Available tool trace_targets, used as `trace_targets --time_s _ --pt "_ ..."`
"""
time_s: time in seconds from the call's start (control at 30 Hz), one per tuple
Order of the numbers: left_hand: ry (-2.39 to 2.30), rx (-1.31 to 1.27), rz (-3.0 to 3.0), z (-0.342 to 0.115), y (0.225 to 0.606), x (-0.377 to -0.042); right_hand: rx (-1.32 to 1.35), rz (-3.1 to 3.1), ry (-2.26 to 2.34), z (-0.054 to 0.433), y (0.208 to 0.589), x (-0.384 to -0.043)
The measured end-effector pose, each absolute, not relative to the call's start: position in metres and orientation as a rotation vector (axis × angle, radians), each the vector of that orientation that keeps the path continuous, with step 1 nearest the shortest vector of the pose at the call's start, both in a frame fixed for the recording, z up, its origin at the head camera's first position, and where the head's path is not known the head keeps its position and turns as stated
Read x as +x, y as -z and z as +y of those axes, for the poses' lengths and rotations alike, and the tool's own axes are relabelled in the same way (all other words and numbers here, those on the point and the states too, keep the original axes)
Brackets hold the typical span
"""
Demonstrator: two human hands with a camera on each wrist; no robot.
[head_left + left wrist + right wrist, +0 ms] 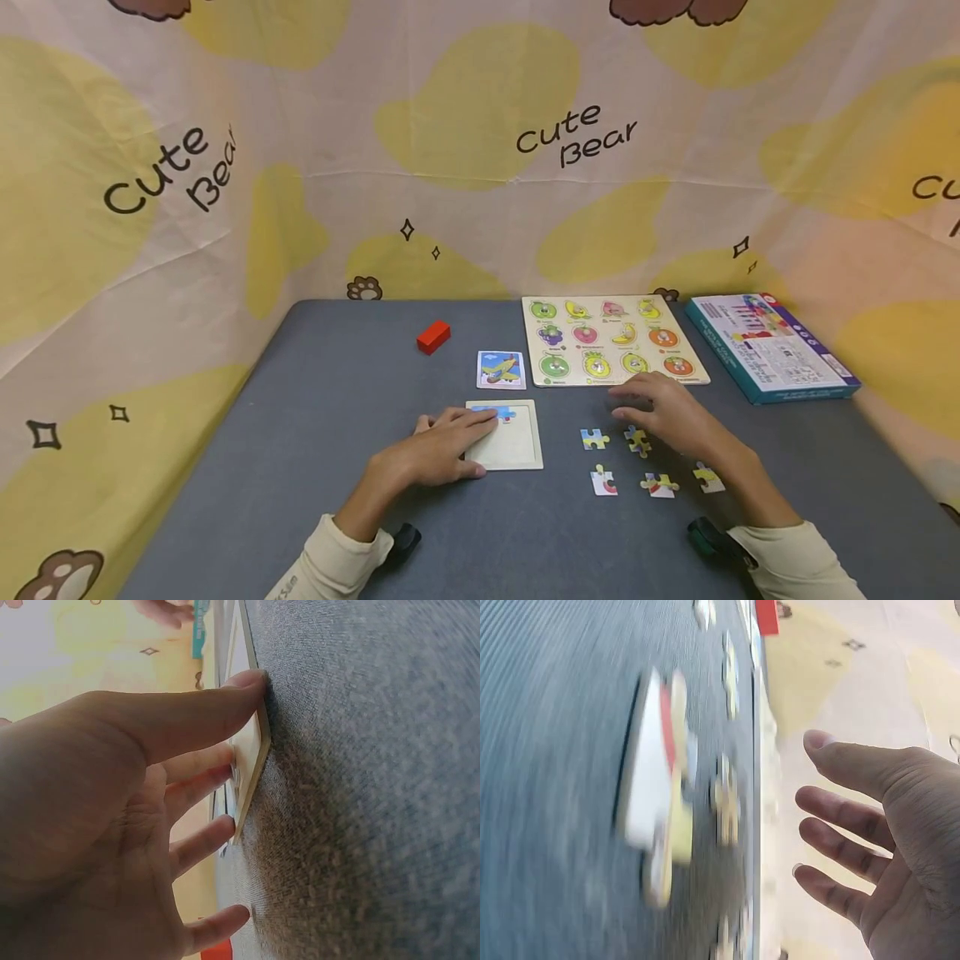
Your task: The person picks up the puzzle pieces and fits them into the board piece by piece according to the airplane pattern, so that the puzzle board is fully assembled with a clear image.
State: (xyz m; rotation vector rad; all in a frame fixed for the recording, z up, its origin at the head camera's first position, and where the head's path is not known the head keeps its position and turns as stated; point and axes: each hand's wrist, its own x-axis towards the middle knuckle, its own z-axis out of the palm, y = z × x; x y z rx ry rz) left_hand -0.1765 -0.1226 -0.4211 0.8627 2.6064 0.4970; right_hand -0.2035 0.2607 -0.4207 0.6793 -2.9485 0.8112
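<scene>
My left hand [446, 450] rests on the left side of a small cream puzzle tray [517, 450], fingers extended over it and thumb [240, 694] against its near edge. Blue jigsaw pieces [506, 413] lie along the tray's top, partly hidden by the fingers. My right hand [671, 414] hovers over several loose jigsaw pieces [660, 486] on the right, its fingers loosely bent with nothing between them. One loose piece [638, 442] lies just under that hand. In the right wrist view a white, red and yellow piece [649, 787] appears below the hand, blurred.
A picture card [501, 370] showing a yellow plane lies behind the tray. Farther back sit a red block [433, 337], a fruit board [615, 342] and a teal-edged box [772, 350] at the right. A printed cloth [480, 208] hangs behind the grey table [322, 375].
</scene>
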Motion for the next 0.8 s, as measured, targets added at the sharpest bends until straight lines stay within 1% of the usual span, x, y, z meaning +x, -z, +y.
trace_targets --time_s 0.23,0.5,0.8 --pt "-0.491 0.856 2.606 -0.122 0.420 -0.177 0.611 -2.980 -0.761 0.292 0.421 -0.203" --pt "-0.500 0.858 2.607 -0.123 0.421 -0.177 0.475 -3.045 -0.779 0.320 0.429 -0.210" --pt "-0.497 0.865 2.619 -0.124 0.422 -0.177 0.529 -3.060 -0.756 0.340 0.433 -0.216"
